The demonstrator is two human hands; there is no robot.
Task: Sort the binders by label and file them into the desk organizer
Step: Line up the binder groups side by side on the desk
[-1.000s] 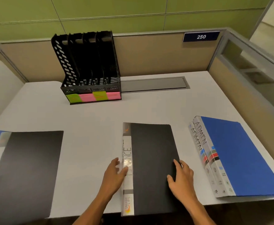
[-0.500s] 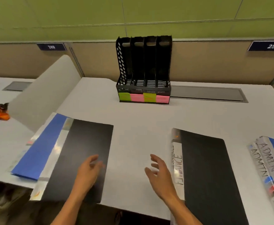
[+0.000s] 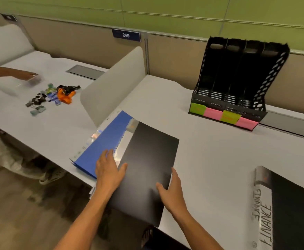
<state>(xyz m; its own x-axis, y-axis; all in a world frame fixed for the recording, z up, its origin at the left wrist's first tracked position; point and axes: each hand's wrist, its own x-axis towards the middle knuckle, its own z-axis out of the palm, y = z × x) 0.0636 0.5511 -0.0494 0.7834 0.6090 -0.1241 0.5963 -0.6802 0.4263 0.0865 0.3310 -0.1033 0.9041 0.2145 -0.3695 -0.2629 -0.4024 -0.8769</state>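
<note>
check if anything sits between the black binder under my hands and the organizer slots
Nothing visible does. The black binder lies on the blue binder, both hands on it: left hand, right hand. Bare desk runs to the desk organizer, whose slots look empty.

left hand point(image 3: 109, 171): flat, fingers spread | right hand point(image 3: 173, 193): flat, fingers extended

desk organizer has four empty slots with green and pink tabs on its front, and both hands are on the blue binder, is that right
Not quite. The head view shows both hands on the black binder, which lies partly over the blue binder: the left hand at its left edge, the right hand at its right edge. The rest holds: the desk organizer has four empty slots with green and pink tabs on its front.
</note>
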